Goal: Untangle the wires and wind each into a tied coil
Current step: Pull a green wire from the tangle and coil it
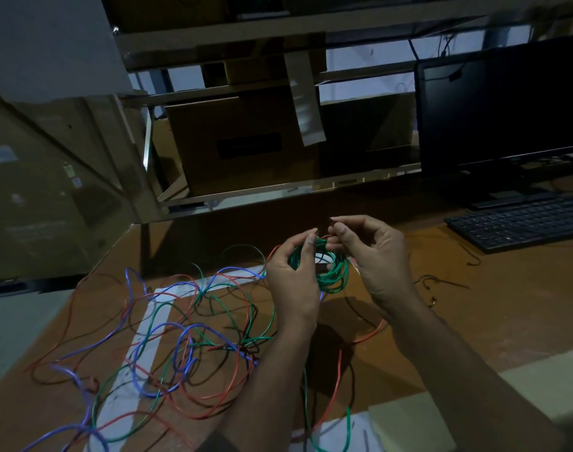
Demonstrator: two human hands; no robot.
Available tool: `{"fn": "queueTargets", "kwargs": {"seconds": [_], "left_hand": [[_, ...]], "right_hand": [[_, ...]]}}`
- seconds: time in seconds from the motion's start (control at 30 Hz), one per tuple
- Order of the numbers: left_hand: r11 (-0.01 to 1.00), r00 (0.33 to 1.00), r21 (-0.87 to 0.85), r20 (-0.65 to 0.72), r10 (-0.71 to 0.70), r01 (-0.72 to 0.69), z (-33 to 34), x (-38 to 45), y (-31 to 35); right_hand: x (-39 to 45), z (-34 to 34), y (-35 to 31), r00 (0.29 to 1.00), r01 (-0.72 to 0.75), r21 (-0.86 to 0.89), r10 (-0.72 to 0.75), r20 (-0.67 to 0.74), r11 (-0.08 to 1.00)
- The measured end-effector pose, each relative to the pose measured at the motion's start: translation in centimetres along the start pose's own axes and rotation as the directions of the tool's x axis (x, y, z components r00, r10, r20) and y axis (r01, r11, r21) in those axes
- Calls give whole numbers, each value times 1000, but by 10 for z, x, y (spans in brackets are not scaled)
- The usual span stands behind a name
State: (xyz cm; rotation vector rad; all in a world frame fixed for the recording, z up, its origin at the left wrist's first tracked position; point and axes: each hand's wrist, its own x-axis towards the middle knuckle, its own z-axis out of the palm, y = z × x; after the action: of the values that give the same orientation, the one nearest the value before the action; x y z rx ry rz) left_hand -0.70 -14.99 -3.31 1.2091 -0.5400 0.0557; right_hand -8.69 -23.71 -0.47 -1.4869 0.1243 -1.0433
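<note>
The green coil [332,272] hangs just right of the frame's centre, above the desk [494,305], held between both my hands. My left hand [293,282] curls round its left side, thumb over the bundled turns; my right hand [371,256] pinches at its top, fingertips together, though I cannot tell if they hold the free end or only the bundle. It looks light and thin, springy enough, I judge, for the turns to fan apart if I slacken, and its smooth sheath is likely slippery. So I think the best hold is across all the turns at once, not on one strand. A green tail seems to trail down to the lower middle. The tangle [187,340] of blue, red, green and dark wires sprawls at lower left. A keyboard [523,220] and monitor [503,106] sit at right.
</note>
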Motion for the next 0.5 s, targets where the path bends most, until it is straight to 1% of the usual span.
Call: {"fn": "queueTargets", "kwargs": {"seconds": [0.2,0.37,0.5], "left_hand": [[999,999,14,8,38,-38,-2,0,2],[1000,1000,10,-1,29,-29,-2,-2,4],[1000,1000,18,2,12,-12,-2,-1,4]], "right_hand": [[1,-1,1,1000,-25,13,25,-1,1000],[-1,-1,-1,999,-44,44,44,12,998],[-1,-1,-2,999,-45,18,44,19,999]]}}
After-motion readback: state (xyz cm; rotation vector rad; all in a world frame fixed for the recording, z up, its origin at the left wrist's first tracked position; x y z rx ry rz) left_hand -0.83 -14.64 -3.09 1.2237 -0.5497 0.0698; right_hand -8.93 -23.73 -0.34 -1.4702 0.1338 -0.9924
